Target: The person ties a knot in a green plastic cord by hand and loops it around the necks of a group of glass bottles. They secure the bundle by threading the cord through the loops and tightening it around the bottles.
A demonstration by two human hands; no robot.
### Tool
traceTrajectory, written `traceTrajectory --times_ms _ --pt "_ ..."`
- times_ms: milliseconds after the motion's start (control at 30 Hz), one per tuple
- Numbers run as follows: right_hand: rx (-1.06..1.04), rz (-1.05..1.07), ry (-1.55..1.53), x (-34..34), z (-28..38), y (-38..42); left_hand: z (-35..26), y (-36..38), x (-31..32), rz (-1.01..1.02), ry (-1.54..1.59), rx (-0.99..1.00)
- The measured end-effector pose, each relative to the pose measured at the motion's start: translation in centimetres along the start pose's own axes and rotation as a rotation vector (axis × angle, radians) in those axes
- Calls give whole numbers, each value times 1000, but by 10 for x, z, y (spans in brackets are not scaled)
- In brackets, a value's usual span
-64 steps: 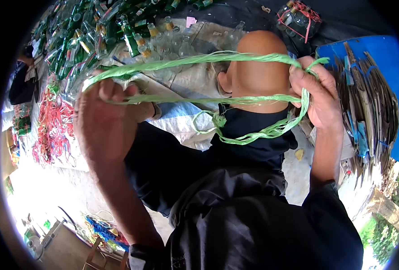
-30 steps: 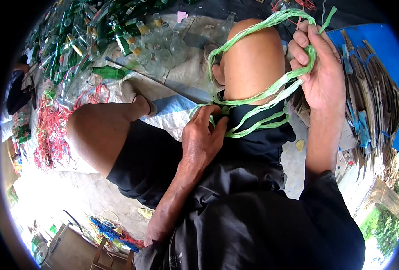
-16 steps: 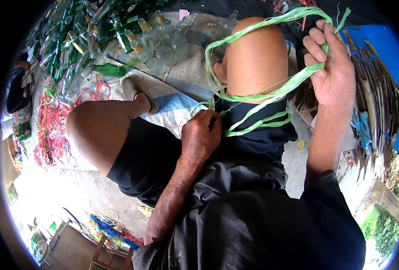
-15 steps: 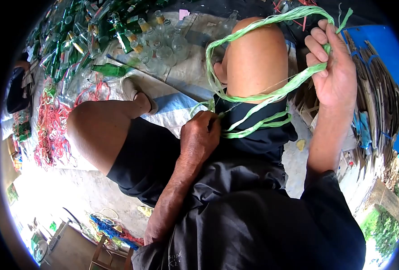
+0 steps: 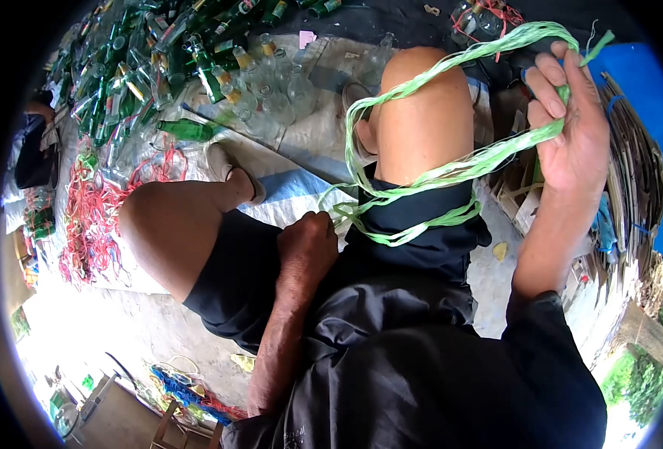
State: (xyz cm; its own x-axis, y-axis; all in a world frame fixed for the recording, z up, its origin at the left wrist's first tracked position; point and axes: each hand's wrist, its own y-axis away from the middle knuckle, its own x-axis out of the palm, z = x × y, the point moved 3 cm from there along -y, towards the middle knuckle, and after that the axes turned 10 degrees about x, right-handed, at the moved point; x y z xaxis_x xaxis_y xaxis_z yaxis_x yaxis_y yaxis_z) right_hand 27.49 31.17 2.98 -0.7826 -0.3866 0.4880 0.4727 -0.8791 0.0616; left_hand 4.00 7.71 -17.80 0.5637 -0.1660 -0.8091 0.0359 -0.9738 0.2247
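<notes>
Around right knee: green twine [image 5: 451, 168] slants up-right, left hand [image 5: 305, 251] and right hand [image 5: 571, 135] grips pinching ends.

Two hands, left hand [image 5: 307, 251] and right hand [image 5: 571, 127], work one green twine [image 5: 451, 170]; two bare knees; dozens of bottles [image 5: 197, 52] at eleven o'clock.

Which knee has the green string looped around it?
The right knee, the bare one nearer the right hand. The green string loops around it, while the left knee has no string on it.
</notes>
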Motion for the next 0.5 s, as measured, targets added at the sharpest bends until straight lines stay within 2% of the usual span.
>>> traceTrajectory --times_ms 33,100,200,333,500 --pt "-11 -12 -1 -1 4 0 3 1 3 29 -29 -8" --pt "-17 116 -30 1 13 -1 7 1 8 104 -78 -29" --pt "-54 84 -25 2 26 4 10 -4 13 210 -134 -44" --pt "-85 92 7 11 38 15 12 -2 14 192 -134 -22" --pt "-116 -50 15 28 43 31 10 -2 14 181 -128 -18"
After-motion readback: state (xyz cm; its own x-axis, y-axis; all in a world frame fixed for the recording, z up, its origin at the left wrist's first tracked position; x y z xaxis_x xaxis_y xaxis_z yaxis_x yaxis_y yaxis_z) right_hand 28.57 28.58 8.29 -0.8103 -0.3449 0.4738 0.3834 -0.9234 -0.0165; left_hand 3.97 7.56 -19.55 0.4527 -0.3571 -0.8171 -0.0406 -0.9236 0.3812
